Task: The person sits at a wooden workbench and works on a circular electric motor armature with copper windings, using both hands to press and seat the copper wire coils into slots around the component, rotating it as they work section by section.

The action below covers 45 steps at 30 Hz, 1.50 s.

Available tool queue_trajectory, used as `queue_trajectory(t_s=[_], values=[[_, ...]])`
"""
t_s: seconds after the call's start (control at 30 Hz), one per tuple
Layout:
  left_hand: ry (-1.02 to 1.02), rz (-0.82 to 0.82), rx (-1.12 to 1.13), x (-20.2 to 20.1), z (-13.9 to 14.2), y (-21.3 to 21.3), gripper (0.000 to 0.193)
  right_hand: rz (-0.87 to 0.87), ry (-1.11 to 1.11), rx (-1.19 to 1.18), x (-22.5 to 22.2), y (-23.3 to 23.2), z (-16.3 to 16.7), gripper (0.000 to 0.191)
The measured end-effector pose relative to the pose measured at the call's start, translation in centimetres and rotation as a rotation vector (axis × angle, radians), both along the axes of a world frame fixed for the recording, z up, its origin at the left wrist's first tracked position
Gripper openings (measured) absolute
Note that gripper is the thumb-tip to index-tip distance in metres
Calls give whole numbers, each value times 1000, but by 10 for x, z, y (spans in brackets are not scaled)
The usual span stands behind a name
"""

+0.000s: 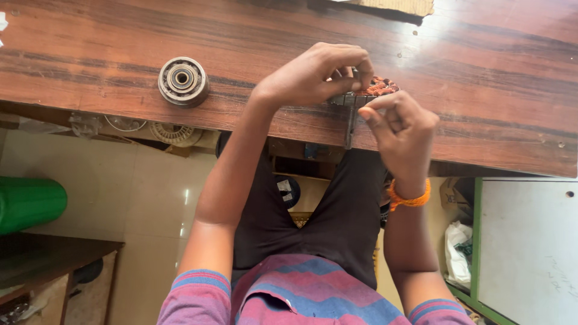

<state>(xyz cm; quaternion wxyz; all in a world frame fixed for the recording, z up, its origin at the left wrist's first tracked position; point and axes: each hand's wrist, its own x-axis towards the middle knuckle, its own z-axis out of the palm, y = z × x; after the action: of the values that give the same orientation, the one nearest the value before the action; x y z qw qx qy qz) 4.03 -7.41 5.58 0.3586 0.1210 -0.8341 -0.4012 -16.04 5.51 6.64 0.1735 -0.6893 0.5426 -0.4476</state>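
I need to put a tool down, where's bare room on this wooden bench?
Bare wood lies left of the round bearing, between it and the left hand, and right of the right hand. It is crowded around the copper-wound part.

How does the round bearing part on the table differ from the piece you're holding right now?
The round bearing part lies flat, untouched and fully visible; the copper-wound piece is gripped by the left hand and right hand, mostly hidden. The bearing part is grey metal; the held piece shows reddish copper. Both sit over the wooden table.

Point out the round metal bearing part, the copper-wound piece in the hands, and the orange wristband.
Round metal bearing part [183,80], head view, central hub.
Copper-wound piece [380,88], head view, exposed windings.
Orange wristband [409,197], head view, band's middle.
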Motion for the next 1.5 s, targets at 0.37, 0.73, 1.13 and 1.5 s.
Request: queue_trajectory(t_s=[0.37, 0.73, 1.13, 1.5], values=[[-56, -54, 41, 3, 5, -4, 21, -20, -245, 35, 16, 14, -33, 17], [51, 609, -386, -40, -41, 54, 41, -133, -358, 71, -18, 16, -62, 1], [187, 576, -276, -39, -57, 48, 49, -7, -65, -59, -26, -5, -3, 7], [174, 629, -290, -42, -66, 45, 47, 96, 104, -108, -33, -29, 7, 15]])
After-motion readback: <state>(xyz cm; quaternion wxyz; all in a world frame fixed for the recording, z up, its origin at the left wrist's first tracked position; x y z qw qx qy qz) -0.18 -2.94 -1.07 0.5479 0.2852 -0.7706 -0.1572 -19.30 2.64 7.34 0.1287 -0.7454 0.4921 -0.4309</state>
